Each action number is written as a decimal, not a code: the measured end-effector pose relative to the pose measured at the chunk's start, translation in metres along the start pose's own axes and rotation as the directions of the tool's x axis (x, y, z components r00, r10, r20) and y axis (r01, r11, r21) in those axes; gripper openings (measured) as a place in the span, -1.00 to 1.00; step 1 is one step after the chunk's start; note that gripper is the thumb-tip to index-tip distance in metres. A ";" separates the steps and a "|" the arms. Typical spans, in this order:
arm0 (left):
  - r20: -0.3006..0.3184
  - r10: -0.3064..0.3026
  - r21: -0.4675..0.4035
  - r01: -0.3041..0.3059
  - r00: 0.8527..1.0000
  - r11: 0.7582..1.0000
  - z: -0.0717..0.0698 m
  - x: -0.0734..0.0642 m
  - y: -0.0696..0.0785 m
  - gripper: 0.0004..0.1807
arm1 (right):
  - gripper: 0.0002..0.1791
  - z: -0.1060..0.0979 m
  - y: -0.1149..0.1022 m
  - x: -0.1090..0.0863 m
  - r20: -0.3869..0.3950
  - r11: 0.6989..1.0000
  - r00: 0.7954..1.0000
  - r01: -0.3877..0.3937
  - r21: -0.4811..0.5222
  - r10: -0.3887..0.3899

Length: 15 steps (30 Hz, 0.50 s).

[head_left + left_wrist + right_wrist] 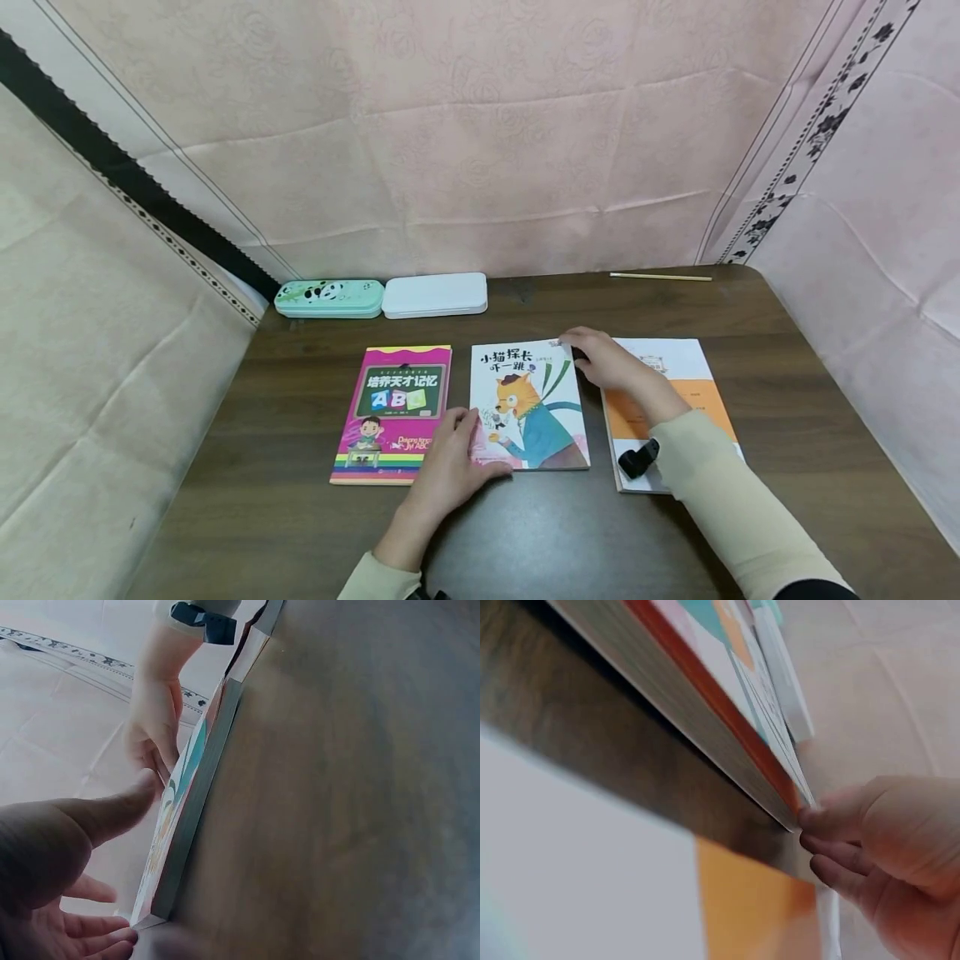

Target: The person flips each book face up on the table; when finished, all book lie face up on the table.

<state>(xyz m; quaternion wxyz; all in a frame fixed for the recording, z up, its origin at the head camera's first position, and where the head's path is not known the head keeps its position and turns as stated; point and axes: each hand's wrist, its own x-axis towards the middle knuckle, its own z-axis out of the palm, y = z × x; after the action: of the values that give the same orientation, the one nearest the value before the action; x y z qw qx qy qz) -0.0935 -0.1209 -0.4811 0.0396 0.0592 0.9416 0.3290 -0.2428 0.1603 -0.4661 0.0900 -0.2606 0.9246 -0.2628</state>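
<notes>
A picture book (528, 408) with an orange cat in a blue coat on its white cover lies in the middle of the table. My left hand (453, 462) is at its lower left corner, fingers along the left edge and thumb spread by the bottom edge. In the left wrist view the fingers (97, 934) of that hand are fairly straight at the book's corner. My right hand (603, 362) pinches the book's top right corner, as the right wrist view shows with the thumb (829, 817) right at the corner. The forearm crosses over an orange-and-white book (701, 392).
A pink book (390, 450) with a green board on its cover lies left of the cat book. Along the back edge stand a green panda pencil case (330, 300) and a white case (435, 296). A thin stick (660, 277) lies at the back right. Pale cloth hangs around the table.
</notes>
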 end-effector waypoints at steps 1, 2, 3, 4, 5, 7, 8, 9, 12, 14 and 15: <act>-0.005 0.007 0.018 -0.007 1.000 1.000 -0.001 0.000 0.001 0.07 | -0.49 -0.002 0.000 -0.002 -0.012 1.000 1.000 0.003 0.008 -0.003; -0.012 0.015 0.032 -0.014 1.000 0.999 -0.001 0.001 0.002 0.08 | -0.50 -0.004 0.000 -0.005 -0.028 1.000 1.000 0.009 0.014 -0.008; -0.018 0.024 0.046 -0.023 1.000 0.999 -0.001 0.002 0.003 0.07 | -0.50 -0.006 0.001 -0.007 -0.042 1.000 0.999 0.011 0.019 -0.010; -0.021 0.031 0.054 -0.029 0.999 0.998 0.000 0.003 0.004 0.05 | -0.50 -0.008 0.002 -0.009 -0.056 1.000 0.998 0.017 0.021 -0.016; -0.024 0.043 0.057 -0.042 0.999 0.997 0.000 0.003 0.005 0.03 | -0.50 -0.009 0.003 -0.011 -0.069 0.999 0.997 0.017 0.027 -0.015; -0.019 0.060 0.063 -0.058 0.998 0.996 0.001 0.004 0.009 -0.02 | -0.49 -0.013 0.007 -0.016 -0.091 0.999 0.996 0.017 0.036 -0.013; -0.015 0.069 0.065 -0.068 0.997 0.996 0.002 0.005 0.010 -0.04 | -0.49 -0.015 0.009 -0.018 -0.098 0.999 0.995 0.016 0.038 -0.013; -0.010 0.079 0.067 -0.078 0.997 0.995 0.003 0.006 0.012 -0.06 | -0.48 -0.017 0.012 -0.021 -0.103 0.999 0.995 0.012 0.043 -0.008; 0.003 0.108 0.066 -0.108 0.994 0.992 0.007 0.007 0.017 -0.09 | -0.44 -0.022 0.020 -0.028 -0.109 0.997 0.994 -0.007 0.077 0.015; 0.010 0.134 0.062 -0.135 0.991 0.989 0.010 0.009 0.021 -0.11 | -0.42 -0.025 0.025 -0.033 -0.106 0.995 0.994 -0.026 0.099 0.037; 0.013 0.151 0.059 -0.151 0.988 0.987 0.011 0.010 0.023 -0.11 | -0.41 -0.027 0.027 -0.035 -0.104 0.993 0.993 -0.036 0.109 0.047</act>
<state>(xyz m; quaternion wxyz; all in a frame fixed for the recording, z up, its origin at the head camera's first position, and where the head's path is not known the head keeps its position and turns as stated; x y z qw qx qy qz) -0.1000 -0.0949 -0.4760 0.0167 0.1329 0.9437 0.3023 -0.2331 0.2102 -0.4571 0.0599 -0.2217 0.9180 -0.3234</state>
